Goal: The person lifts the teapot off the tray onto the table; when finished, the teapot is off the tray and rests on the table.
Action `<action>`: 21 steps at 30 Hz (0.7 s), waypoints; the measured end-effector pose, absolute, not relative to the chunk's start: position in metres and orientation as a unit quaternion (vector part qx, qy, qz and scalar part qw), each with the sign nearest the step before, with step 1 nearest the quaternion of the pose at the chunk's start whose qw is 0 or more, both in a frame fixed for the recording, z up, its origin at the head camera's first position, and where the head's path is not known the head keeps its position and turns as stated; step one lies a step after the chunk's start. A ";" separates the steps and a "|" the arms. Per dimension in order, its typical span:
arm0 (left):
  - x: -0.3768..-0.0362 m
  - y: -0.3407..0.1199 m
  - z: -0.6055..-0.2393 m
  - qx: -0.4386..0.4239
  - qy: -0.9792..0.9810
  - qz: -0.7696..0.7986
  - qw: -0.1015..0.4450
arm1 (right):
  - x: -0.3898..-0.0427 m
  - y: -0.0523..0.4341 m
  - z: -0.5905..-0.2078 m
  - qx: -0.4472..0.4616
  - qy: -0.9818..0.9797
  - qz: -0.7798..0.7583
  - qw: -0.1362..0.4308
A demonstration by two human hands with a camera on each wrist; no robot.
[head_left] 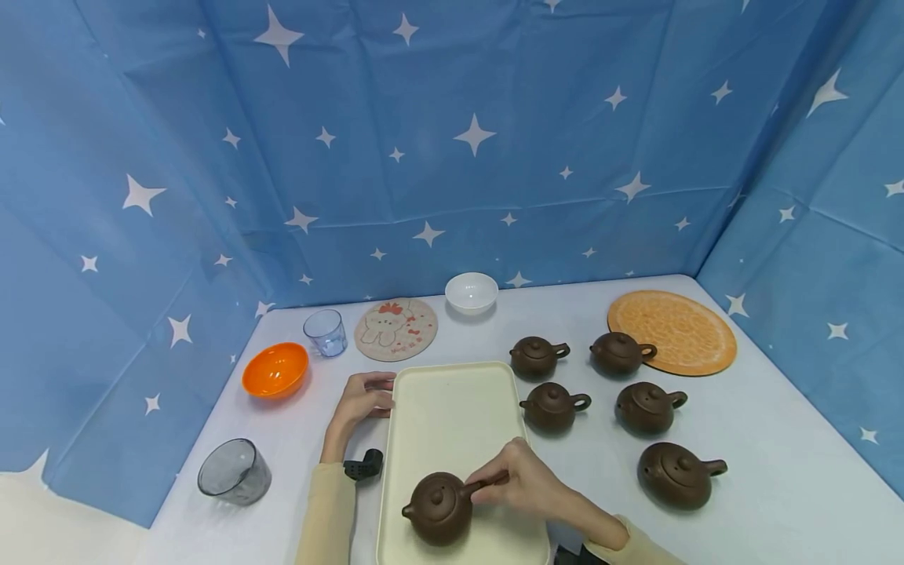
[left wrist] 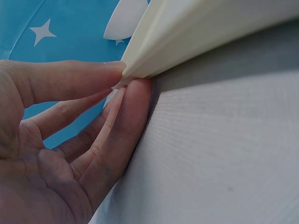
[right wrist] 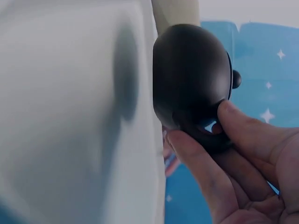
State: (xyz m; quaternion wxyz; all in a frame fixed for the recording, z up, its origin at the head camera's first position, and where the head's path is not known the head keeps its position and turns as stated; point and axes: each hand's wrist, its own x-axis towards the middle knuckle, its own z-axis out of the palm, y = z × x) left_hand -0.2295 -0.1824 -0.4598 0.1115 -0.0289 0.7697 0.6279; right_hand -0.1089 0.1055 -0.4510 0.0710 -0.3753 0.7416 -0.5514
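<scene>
A dark brown teapot [head_left: 439, 508] is over the near end of a cream tray [head_left: 452, 424], its spout pointing left. My right hand [head_left: 519, 480] pinches its handle between thumb and fingers. In the right wrist view the teapot [right wrist: 194, 70] stands off from its shadow on the tray, so it is held just above the surface. At the tray's left edge, my left hand [head_left: 363, 404] grips the rim. The left wrist view has the thumb and fingertips of that hand [left wrist: 88, 126] meeting at the tray rim [left wrist: 163, 46].
Several more brown teapots [head_left: 553, 408] stand right of the tray, near an orange round mat [head_left: 671, 333]. Behind the tray are a white bowl [head_left: 472, 293] and a bunny mat [head_left: 395, 329]. Leftward stand a blue glass [head_left: 326, 333], an orange bowl [head_left: 277, 370] and a grey glass [head_left: 235, 472].
</scene>
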 end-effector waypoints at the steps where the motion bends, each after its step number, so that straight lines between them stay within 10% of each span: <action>1: -0.232 -0.183 -0.464 -0.032 0.770 0.628 0.109 | -0.110 0.110 -0.450 -0.374 0.741 -0.553 0.071; 21: -0.235 -0.183 -0.475 -0.051 0.781 0.615 0.095 | -0.113 0.225 -0.435 -0.315 0.798 -0.512 0.042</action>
